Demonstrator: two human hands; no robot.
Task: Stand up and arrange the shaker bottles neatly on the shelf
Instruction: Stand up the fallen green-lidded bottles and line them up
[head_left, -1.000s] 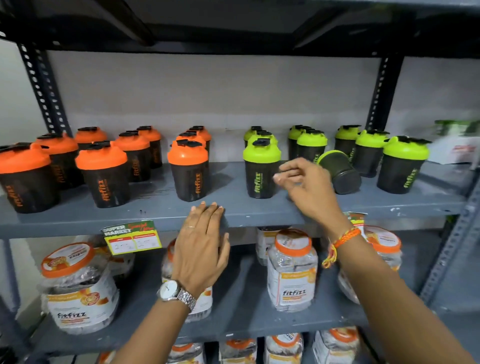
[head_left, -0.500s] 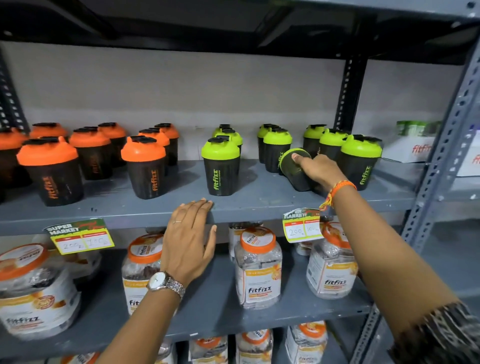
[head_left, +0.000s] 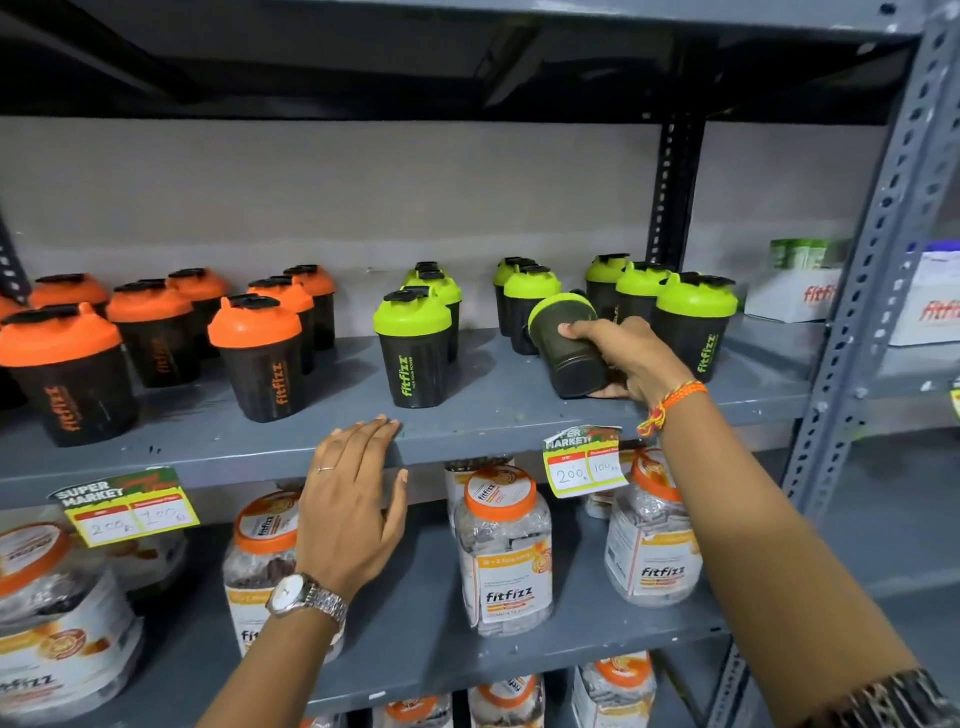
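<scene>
While the orange-lidded shakers (head_left: 254, 358) are standing upright in rows at the left of the shelf (head_left: 467, 415), the left hand (head_left: 353, 509) is resting flat and spread wide on the shelf's front edge, holding nothing. Further right, a front green-lidded shaker (head_left: 413, 353) is standing alone. Beyond it, the right hand (head_left: 631, 361) is wrapping closed around the tilted shaker (head_left: 569, 345), whose base is pointing toward the camera and whose lid is leaning against the standing green bottles (head_left: 693, 325) beside it. To do this well, she is probably needing to pivot it upright gently, clearing those close neighbours, then line it up with the front row.
</scene>
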